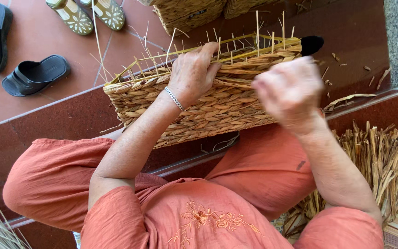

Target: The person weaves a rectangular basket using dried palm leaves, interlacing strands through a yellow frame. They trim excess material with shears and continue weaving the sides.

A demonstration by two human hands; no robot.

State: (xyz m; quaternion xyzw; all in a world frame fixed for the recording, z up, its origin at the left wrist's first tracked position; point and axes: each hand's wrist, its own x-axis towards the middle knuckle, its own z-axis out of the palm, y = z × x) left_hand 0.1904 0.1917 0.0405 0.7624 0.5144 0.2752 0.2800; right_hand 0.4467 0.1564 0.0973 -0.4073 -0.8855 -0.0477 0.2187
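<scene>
**Woven basket on a person's lap**

Woven basket, half-finished, rests across orange-clad knees. Left hand clamps its fingers over the rim; right hand, blurred, seems closed on a strand, though I cannot tell. Dried reeds lie beside, black sandals on red tiles.

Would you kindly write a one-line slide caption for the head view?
Left hand grips a half-woven straw basket on the lap; blurred right hand works its side.
</scene>
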